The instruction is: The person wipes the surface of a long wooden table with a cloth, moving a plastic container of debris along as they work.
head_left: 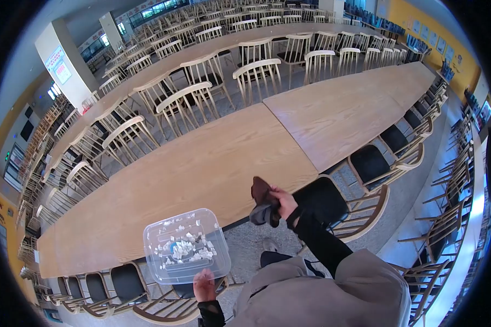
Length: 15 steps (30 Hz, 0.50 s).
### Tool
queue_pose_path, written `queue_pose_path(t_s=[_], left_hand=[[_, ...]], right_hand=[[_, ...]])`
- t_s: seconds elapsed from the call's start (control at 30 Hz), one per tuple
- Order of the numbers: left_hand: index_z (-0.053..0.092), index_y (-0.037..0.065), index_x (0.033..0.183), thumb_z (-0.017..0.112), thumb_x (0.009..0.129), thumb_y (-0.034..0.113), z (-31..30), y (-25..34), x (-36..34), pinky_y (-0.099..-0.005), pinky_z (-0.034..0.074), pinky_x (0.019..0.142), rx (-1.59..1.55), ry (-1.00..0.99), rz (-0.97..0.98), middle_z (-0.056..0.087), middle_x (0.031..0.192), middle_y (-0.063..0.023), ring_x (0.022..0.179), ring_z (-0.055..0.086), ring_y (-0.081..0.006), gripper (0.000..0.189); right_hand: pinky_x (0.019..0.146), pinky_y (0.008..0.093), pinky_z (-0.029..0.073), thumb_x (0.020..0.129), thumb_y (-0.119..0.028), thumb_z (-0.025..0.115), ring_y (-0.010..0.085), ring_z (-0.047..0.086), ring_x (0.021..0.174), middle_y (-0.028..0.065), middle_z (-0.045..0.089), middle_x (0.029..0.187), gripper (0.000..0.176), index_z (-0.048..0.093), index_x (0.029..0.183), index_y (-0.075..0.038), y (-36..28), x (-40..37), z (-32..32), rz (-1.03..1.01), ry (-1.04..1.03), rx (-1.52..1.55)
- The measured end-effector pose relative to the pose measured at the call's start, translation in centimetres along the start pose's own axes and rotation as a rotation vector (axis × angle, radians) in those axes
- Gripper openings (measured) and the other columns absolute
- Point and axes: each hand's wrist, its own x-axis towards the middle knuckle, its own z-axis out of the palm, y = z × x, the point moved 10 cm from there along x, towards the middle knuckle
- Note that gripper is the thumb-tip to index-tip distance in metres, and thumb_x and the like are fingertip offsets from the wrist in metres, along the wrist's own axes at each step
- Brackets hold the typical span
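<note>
My right hand [285, 203] is closed around a bunched cloth [264, 203], dark brown on top and grey below, held above the table's near edge. My left hand [204, 285] is at the near rim of a clear plastic bin [222, 252], its fingers bent against the rim. Many small white pieces [186, 248] lie scattered in the bin, with a bit of blue among them. Part of the bin reaches past the table edge, over a chair.
A long wooden table [223, 158] runs from left to far right. Black-seated chairs [372, 163] line its near side, one [322, 201] close to my right arm. More wooden chairs [191, 103] stand along the far side. A white pillar [65, 65] rises at left.
</note>
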Motion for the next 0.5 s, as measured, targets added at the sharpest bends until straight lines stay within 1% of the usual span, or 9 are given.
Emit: queue_pose_path(t_s=[0.13, 0.17, 0.2, 0.23, 0.27, 0.3, 0.33, 0.43, 0.5], left_hand=[[0.055, 0.004, 0.092, 0.055, 0.074, -0.004, -1.5, 1.3, 1.4, -0.0409, 0.048, 0.085, -0.041, 0.040, 0.024, 0.059, 0.101, -0.0136, 0.099, 0.056, -0.0281, 0.020], [0.055, 0.004, 0.092, 0.055, 0.074, -0.004, -1.5, 1.7, 1.9, -0.0409, 0.048, 0.085, -0.040, 0.045, 0.027, 0.059, 0.101, -0.0136, 0.099, 0.056, -0.0281, 0.020], [0.055, 0.004, 0.093, 0.055, 0.074, -0.004, -2.0, 2.1, 2.4, -0.0406, 0.048, 0.085, -0.034, 0.093, 0.042, 0.059, 0.101, -0.0136, 0.099, 0.056, -0.0277, 0.021], [0.055, 0.004, 0.095, 0.054, 0.074, -0.004, -2.4, 2.3, 3.1, -0.0403, 0.048, 0.085, -0.028, 0.140, 0.054, 0.059, 0.102, -0.0137, 0.099, 0.056, -0.0273, 0.022], [0.055, 0.004, 0.095, 0.054, 0.074, -0.004, -2.6, 2.4, 3.9, -0.0403, 0.048, 0.085, -0.028, 0.144, 0.056, 0.059, 0.102, -0.0137, 0.099, 0.056, -0.0273, 0.022], [0.054, 0.004, 0.096, 0.054, 0.074, -0.003, -2.6, 2.8, 4.6, -0.0397, 0.048, 0.086, 0.001, 0.151, 0.089, 0.059, 0.103, -0.0135, 0.100, 0.056, -0.0268, 0.022], [0.054, 0.003, 0.096, 0.054, 0.075, -0.003, -2.6, 3.2, 5.4, -0.0391, 0.047, 0.086, 0.033, 0.163, 0.116, 0.058, 0.104, -0.0134, 0.101, 0.056, -0.0264, 0.023], [0.054, 0.004, 0.095, 0.053, 0.075, -0.002, -1.5, 3.5, 7.9, -0.0371, 0.047, 0.086, 0.057, 0.181, 0.105, 0.057, 0.104, -0.0125, 0.102, 0.054, -0.0256, 0.021], [0.054, 0.004, 0.095, 0.053, 0.075, -0.003, -0.6, 3.7, 10.0, -0.0369, 0.046, 0.087, 0.021, 0.159, 0.080, 0.056, 0.104, -0.0121, 0.102, 0.054, -0.0256, 0.021]], right_hand=[[0.084, 0.0331, 0.046, 0.082, -0.003, 0.052, 0.0205, 0.057, 0.093, 0.0089, 0.059, 0.102, 0.026, 0.053, 0.108, -0.003, -5.6, 5.0, -2.8, -0.150, 0.077, -0.109], [0.079, 0.0289, 0.045, 0.081, -0.004, 0.053, 0.0176, 0.058, 0.089, 0.0047, 0.060, 0.097, 0.026, 0.054, 0.107, -0.004, -7.1, 5.5, -3.3, -0.141, 0.072, -0.112], [0.078, 0.0294, 0.045, 0.078, -0.001, 0.051, 0.0181, 0.058, 0.089, 0.0055, 0.059, 0.097, 0.030, 0.054, 0.108, -0.004, -9.5, 7.6, -6.9, -0.305, 0.093, -0.369], [0.077, 0.0304, 0.046, 0.073, 0.004, 0.047, 0.0179, 0.057, 0.091, 0.0083, 0.059, 0.101, 0.038, 0.054, 0.109, -0.005, -12.4, 7.8, -11.1, -0.500, 0.340, -0.956], [0.079, 0.0334, 0.045, 0.068, 0.007, 0.043, 0.0199, 0.056, 0.096, 0.0124, 0.058, 0.105, 0.045, 0.055, 0.109, -0.007, -12.4, 9.6, -19.1, -0.271, 0.551, -1.048], [0.084, 0.0368, 0.043, 0.066, 0.007, 0.042, 0.0258, 0.055, 0.100, 0.0160, 0.056, 0.108, 0.048, 0.055, 0.110, -0.007, -15.6, 6.8, -17.5, -0.299, 0.746, -1.301], [0.088, 0.0389, 0.041, 0.070, 0.002, 0.048, 0.0304, 0.051, 0.106, 0.0162, 0.054, 0.112, 0.043, 0.053, 0.112, -0.007, -17.2, 5.9, -15.4, -0.490, 0.768, -1.601], [0.093, 0.0416, 0.036, 0.072, -0.013, 0.060, 0.0316, 0.044, 0.114, 0.0110, 0.046, 0.125, 0.044, 0.052, 0.115, -0.012, -15.4, 5.8, -11.9, -0.664, 0.751, -1.777], [0.097, 0.0452, 0.032, 0.075, -0.022, 0.060, 0.0311, 0.035, 0.122, 0.0099, 0.039, 0.131, 0.048, 0.048, 0.121, -0.013, -11.7, 6.8, -6.5, -0.739, 0.364, -1.905]])
